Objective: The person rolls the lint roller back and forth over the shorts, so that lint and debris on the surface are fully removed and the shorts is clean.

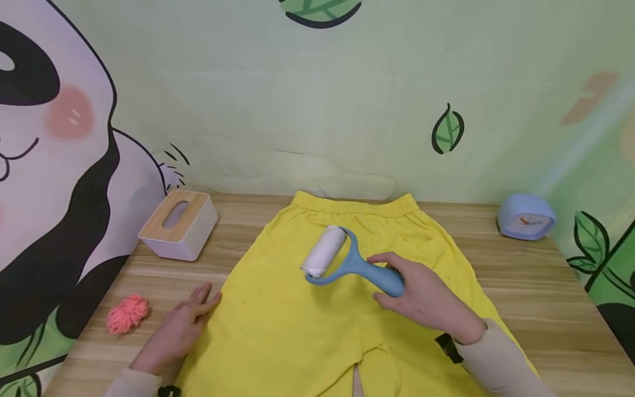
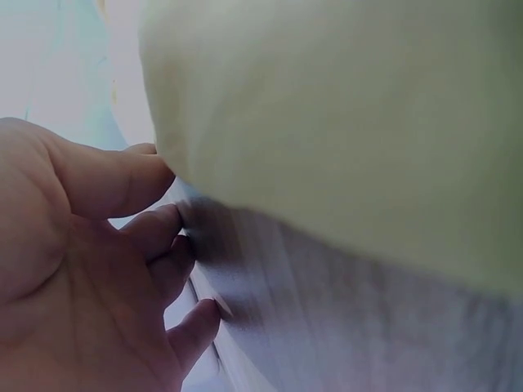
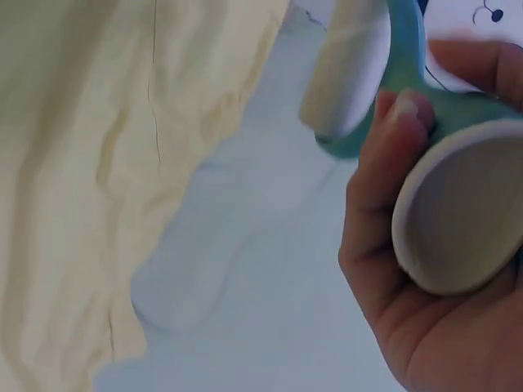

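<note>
One pair of yellow pants [image 1: 292, 325] lies spread over the lower middle of the head view, its laying-out apparently done, with the left hand [image 1: 181, 325] at lower left, fingers loosely extended by its edge, and the right hand [image 1: 421, 289] right of centre, gripping a blue lint roller [image 1: 362, 267] over the cloth; rolling seems unfinished, as tiny dark specks [image 1: 243, 302] dot the fabric. The left-wrist view alone shows the palm and fingertips at the tabletop [image 2: 343, 302], the right-wrist view the handle's broad pale end [image 3: 462, 212].
</note>
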A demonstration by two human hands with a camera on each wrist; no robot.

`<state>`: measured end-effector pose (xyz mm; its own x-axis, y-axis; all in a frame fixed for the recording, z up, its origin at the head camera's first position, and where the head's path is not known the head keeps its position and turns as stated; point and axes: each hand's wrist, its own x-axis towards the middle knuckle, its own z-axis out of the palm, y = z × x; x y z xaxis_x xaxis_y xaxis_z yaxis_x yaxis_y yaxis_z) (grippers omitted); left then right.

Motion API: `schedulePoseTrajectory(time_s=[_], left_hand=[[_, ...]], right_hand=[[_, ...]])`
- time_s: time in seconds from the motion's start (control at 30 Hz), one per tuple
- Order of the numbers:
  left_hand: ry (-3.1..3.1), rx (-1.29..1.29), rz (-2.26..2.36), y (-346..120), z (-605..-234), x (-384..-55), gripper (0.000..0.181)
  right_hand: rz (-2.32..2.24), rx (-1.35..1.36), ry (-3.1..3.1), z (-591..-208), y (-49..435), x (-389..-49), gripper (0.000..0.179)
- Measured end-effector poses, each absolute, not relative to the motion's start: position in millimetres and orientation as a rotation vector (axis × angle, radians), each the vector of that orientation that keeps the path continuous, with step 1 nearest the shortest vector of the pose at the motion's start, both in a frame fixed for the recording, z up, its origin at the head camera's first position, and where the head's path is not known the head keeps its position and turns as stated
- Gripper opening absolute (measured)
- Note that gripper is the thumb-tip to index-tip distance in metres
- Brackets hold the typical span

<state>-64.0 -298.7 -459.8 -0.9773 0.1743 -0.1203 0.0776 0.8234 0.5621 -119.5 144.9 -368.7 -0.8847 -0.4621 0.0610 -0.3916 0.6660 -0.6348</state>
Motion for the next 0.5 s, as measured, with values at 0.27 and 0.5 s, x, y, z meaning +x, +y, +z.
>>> schedulePoseTrajectory(time_s=[0.27,0.5], left_hand=[[2.847,0.183,0.867,-300,-463,-63,0.041],[2.85,0.179,0.866,-300,-462,-64,0.041]], right_hand=[[-1.086,-0.716,2.749,-397,88,-151,0.046],[-1.171,-0.734,2.727,-420,47,-170,0.047]])
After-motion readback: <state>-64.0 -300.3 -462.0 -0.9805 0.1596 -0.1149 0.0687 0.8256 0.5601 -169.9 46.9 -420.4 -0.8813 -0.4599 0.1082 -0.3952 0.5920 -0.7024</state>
